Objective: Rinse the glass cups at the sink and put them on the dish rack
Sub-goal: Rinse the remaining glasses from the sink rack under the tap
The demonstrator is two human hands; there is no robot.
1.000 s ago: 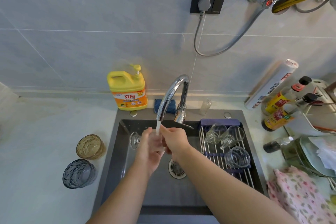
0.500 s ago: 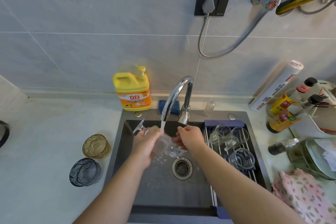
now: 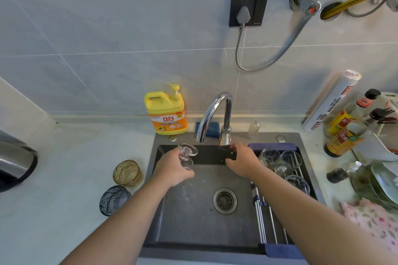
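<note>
My left hand [image 3: 172,168] grips a clear stemmed glass [image 3: 187,155] upside down, its round foot up, over the left part of the dark sink [image 3: 193,217]. My right hand [image 3: 242,161] rests on the black faucet lever below the chrome faucet [image 3: 213,114], fingers bent over it. No water runs from the spout. Three clear glass cups [image 3: 280,161] lie on the roll-up dish rack [image 3: 271,224] across the sink's right side. An amber cup [image 3: 127,173] and a dark blue cup [image 3: 114,200] stand on the counter left of the sink.
A yellow detergent bottle [image 3: 165,112] stands behind the sink beside a blue sponge [image 3: 207,129]. Sauce bottles [image 3: 342,133], a foil roll, plates [image 3: 385,183] and a floral cloth [image 3: 374,219] crowd the right counter. A dark pot [image 3: 15,163] sits far left.
The water stream has stopped. My right hand left the glass and went to the faucet lever. My left hand turned the glass upside down and moved it left.
</note>
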